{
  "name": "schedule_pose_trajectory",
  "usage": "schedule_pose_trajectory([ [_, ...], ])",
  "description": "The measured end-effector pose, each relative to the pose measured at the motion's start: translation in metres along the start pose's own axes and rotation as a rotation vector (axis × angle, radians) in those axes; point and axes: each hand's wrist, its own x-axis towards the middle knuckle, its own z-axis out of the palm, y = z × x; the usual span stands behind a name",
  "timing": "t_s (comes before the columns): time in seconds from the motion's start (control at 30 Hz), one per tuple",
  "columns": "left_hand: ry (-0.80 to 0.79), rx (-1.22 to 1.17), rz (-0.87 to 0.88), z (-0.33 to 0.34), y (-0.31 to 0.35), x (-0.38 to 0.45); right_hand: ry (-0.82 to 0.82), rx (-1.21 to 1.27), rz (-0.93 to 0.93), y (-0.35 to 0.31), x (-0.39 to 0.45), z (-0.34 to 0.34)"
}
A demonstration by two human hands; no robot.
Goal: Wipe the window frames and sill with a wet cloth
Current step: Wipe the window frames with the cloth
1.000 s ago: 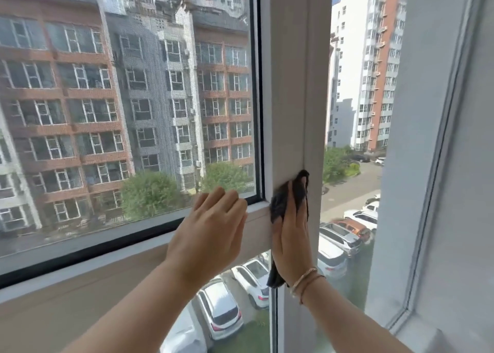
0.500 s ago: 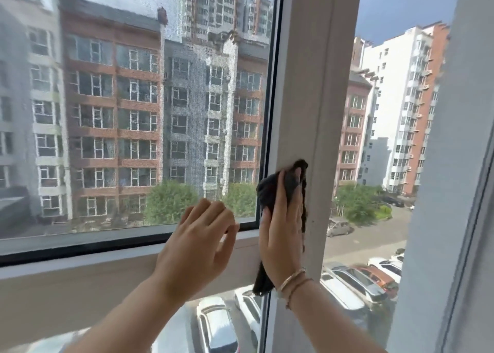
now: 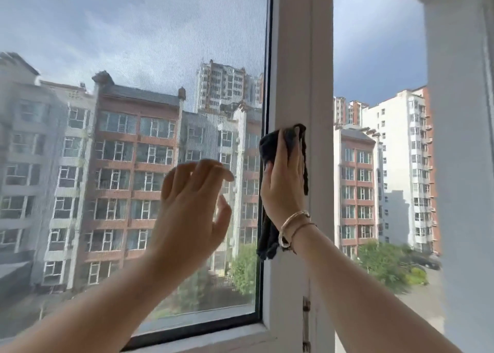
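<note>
A white vertical window frame post runs up the middle of the view. My right hand presses a dark cloth flat against that post, fingers pointing up; the cloth's lower end hangs below my wrist, which wears thin bracelets. My left hand hovers in front of the screened pane to the left of the post, fingers loosely bent, holding nothing. Whether it touches the pane I cannot tell.
The white lower rail of the pane crosses the bottom. Right of the post the window stands open to the street. A white sash or wall edge fills the far right. A hinge sits low on the post.
My right hand has slid the cloth upward along the post. My left hand has lifted off the lower rail and now sits in front of the pane. The view has tilted up.
</note>
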Motion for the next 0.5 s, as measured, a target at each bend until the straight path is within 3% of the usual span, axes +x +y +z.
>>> schedule_pose_trajectory([
  [0.13, -0.017, 0.056, -0.025, 0.0, 0.001, 0.037, -0.002, -0.038, -0.032, 0.008, -0.025, -0.001],
  [0.3, -0.125, 0.134, 0.079, 0.013, 0.004, 0.046, -0.027, -0.085, -0.092, 0.024, -0.066, 0.001],
  [0.5, -0.149, 0.212, 0.161, 0.023, 0.004, 0.111, -0.036, -0.097, -0.139, 0.026, -0.018, -0.003],
])
